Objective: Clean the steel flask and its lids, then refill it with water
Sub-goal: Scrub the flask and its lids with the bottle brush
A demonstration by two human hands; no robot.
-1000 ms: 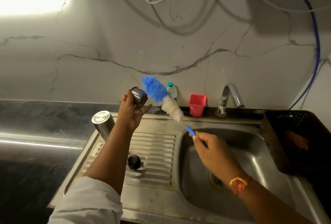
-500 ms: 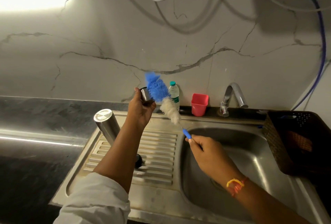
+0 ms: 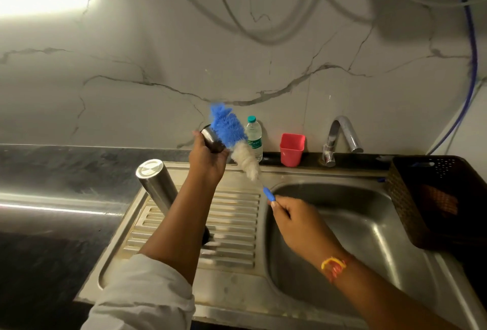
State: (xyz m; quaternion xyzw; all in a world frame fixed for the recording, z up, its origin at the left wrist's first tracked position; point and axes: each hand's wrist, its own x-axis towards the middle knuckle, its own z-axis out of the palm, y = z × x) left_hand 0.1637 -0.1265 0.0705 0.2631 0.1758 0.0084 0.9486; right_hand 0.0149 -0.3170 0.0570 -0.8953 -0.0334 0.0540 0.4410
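The steel flask [image 3: 156, 187] stands upside down on the sink's ribbed drainboard [image 3: 232, 224], left of my forearm. My left hand [image 3: 207, 161] is raised above the drainboard and grips a small steel lid cup [image 3: 210, 138]. My right hand [image 3: 297, 220] holds the blue handle of a bottle brush [image 3: 237, 142] whose blue and white bristles lie against the cup's right side. A small black lid [image 3: 205, 234] sits on the drainboard, mostly hidden behind my left forearm.
A plastic water bottle [image 3: 254, 137] and a red cup [image 3: 292, 149] stand on the ledge behind the sink. The chrome tap [image 3: 340, 136] rises above the basin [image 3: 342, 224]. A dark basket [image 3: 442, 198] sits at the right. Black countertop [image 3: 52, 184] lies at the left.
The brush has moved left and closer to the cup, its bristles now against it. My left hand has turned the cup and risen slightly.
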